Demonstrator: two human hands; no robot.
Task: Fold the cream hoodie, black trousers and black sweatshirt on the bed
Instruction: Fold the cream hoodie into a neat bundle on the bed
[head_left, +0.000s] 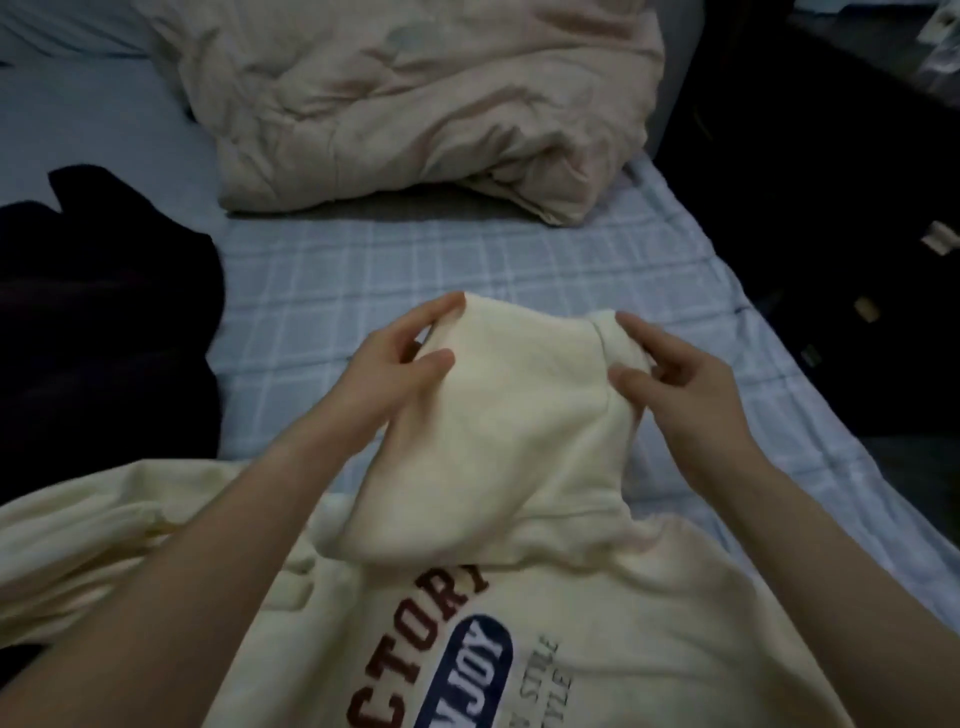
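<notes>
- Cream hoodie (597, 623): lies on the bed (467, 260) at the near edge of view, printed lettering facing up; 1 sleeve spreads out to the left.
- Hood (498, 415): points toward the far end of the bed, stretched between both hands.
- Left hand (400, 364): pinches the hood's left corner between thumb and fingers.
- Right hand (675, 374): pinches the hood's right corner, thumb and forefinger curled on the fabric.
- Black clothing (104, 312): heaped at the bed's left side, apart from the hood; trousers or sweatshirt cannot be told.
- Beige duvet (415, 104): bunched at the far end.
</notes>
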